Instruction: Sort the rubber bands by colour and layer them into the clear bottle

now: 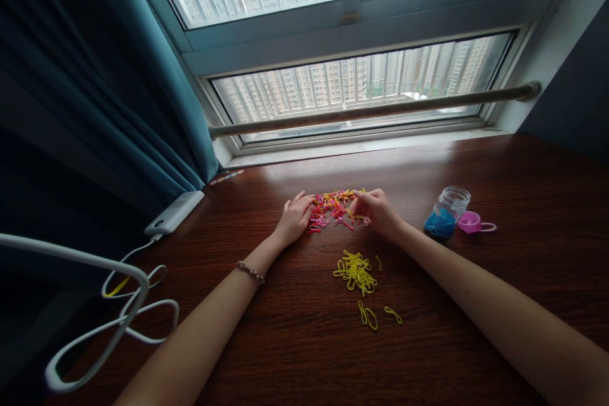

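Note:
A mixed pile of small pink, red, yellow and orange rubber bands (332,208) lies on the dark wooden table. My left hand (295,217) rests against the pile's left edge, its fingers apart and holding nothing. At the right edge, my right hand (375,209) has its fingers curled in a pinch, with a yellow rubber band at the fingertips, partly hidden. Nearer to me is a separate heap of yellow rubber bands (356,271), with a few loose yellow ones (392,314) around it.
To the right stands a clear jar (447,209) with blue rubber bands inside, beside a pink lid (470,222) with a loop. A white device (175,212) with a white cable (137,314) lies at the left, by the blue curtain (157,95). A metal rail (380,109) crosses the window.

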The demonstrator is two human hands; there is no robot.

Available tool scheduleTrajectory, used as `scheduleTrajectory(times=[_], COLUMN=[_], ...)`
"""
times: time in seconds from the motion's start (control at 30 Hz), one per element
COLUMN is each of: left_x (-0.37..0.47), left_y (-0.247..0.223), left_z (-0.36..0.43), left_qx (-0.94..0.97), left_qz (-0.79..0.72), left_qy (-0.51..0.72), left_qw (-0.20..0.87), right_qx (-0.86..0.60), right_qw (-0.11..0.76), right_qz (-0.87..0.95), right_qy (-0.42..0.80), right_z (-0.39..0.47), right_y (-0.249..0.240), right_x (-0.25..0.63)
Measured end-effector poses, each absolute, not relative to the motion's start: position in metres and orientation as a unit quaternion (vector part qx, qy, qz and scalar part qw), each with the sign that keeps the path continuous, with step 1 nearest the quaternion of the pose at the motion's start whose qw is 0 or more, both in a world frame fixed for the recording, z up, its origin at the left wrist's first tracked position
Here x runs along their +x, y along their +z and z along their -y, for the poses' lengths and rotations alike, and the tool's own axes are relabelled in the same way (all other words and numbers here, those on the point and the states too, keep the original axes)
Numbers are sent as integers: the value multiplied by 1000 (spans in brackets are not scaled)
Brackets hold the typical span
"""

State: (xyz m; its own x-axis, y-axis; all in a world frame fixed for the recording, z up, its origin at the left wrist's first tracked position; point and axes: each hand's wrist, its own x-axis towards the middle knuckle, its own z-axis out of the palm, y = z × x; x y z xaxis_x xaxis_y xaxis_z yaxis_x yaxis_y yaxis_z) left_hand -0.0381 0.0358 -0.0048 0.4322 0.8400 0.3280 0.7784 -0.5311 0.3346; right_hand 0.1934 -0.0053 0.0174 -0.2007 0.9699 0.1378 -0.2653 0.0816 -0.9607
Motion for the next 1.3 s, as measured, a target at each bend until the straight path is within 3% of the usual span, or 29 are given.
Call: scheduleTrajectory(times=[0.2, 0.27, 0.33, 0.43, 0.53, 0.6, 0.73, 0.93, 1.3], left_x=[-38, -39, -40, -41, -41, -42, -42, -41, -42], left_y=[-3, -4, -5, -7, -7, -7, -7, -9, 0], left_z=[-35, -37, -39, -41, -41, -40, -41, -42, -31], left_qx=[847, 845, 843, 839, 832, 829, 833, 845, 809], left_qz=[-478, -476, -474, -467, -463, -461, -449, -446, -476], left_qy=[218, 228, 244, 270, 297, 310, 315, 287, 344], left_qw=[85, 84, 78, 67, 64, 66, 69, 64, 30], right_qx=[-235, -223, -236, -303, -431, -509, -577, -589, -591], right_qw=[239, 183, 204, 349, 523, 567, 523, 489, 492], right_qz=[643, 663, 670, 657, 593, 574, 608, 630, 632], right_qy=[689, 691, 674, 596, 434, 300, 154, 127, 96], right_z=[24, 26, 24, 16, 6, 1, -6, -9, -14], right_y=[34, 36, 34, 27, 17, 10, 0, -4, -9], right_x=[189, 188, 188, 188, 191, 196, 202, 202, 204])
